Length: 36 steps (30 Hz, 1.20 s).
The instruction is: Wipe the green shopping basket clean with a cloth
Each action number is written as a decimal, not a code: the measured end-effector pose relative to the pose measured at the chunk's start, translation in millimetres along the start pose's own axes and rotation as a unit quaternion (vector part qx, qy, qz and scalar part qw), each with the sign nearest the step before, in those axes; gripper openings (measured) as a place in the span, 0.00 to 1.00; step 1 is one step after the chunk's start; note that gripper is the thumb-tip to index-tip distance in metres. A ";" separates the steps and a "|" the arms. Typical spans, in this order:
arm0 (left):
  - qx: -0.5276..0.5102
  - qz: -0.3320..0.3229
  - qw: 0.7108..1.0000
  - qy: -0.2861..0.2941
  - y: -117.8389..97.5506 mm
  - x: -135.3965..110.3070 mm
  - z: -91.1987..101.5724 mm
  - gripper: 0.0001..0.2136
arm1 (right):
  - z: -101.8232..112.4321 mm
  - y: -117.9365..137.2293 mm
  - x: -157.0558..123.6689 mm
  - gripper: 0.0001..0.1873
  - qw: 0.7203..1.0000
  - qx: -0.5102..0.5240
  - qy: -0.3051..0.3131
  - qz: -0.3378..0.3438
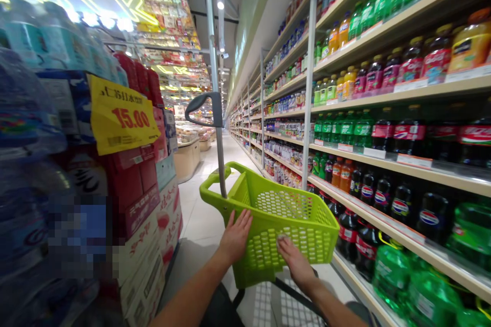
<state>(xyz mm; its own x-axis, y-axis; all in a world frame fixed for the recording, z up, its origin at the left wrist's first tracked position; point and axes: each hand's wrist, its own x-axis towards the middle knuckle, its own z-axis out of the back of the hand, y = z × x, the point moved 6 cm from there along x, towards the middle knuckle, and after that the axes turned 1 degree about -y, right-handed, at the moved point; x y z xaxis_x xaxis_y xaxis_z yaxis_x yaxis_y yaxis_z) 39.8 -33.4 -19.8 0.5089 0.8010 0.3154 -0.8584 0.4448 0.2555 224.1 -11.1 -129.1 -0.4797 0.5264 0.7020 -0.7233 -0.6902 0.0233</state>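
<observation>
Here's the lime-green shopping basket, dead centre in the aisle and low in view, right in front of the person. It's bright plastic, with walls punched through with rows of small oval holes under a thick solid rim, and the inside looks bare. A grey pole handle rises from its far left side to a looped grip well above it. Left hand is spread flat, fingers apart, pressed on the basket's near left corner just under the rim. Right hand lies flat too, fingers together against the near wall, gripping nothing. Beneath the basket a white grid shows. On the right, shelves carry rows of soda bottles; on the left, stacked cartons carry a yellow price sign reading 15.00.
</observation>
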 end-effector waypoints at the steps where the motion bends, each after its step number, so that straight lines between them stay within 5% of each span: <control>1: 0.003 -0.003 1.000 -0.012 3.7 -1.8 1.1 0.27 | -7.6 1.5 -7.1 0.29 1.000 -0.004 0.020 0.000; 3: 0.014 0.005 0.999 -0.042 15.6 -4.4 5.7 0.28 | -5.4 5.4 -1.8 0.30 1.000 -0.015 0.015 -0.010; 8: 0.057 0.063 0.992 -0.097 43.3 -11.3 12.4 0.27 | 34.2 21.2 63.1 0.32 0.995 -0.022 -0.102 -0.009; 14: 0.077 0.028 0.991 -0.106 50.1 -31.7 -6.7 0.28 | -22.9 41.8 32.2 0.29 0.999 -0.020 0.023 0.039; 21: 0.088 0.116 0.986 -0.085 87.7 -53.3 -7.1 0.31 | 12.6 92.5 129.9 0.28 0.991 0.014 -0.123 0.053; 27: 0.043 0.150 0.987 -0.037 98.8 -65.9 -4.6 0.32 | -34.6 126.3 113.4 0.19 0.989 0.002 -0.058 0.138; 32: 0.047 0.197 0.978 -0.057 121.4 -63.1 8.8 0.33 | 3.4 140.5 178.1 0.23 0.987 0.008 -0.109 0.121; 36: 0.069 0.199 0.975 -0.074 130.3 -43.2 31.1 0.33 | 21.0 149.6 219.7 0.20 0.973 -0.043 -0.056 0.220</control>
<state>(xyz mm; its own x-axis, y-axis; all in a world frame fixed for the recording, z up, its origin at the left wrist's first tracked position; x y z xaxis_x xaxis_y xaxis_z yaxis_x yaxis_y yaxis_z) -92.0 -22.4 28.3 0.1507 0.8282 0.5399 -0.9781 0.0456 0.2030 20.9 -9.1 43.6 -0.6987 0.1285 0.7037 -0.5008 -0.7903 -0.3529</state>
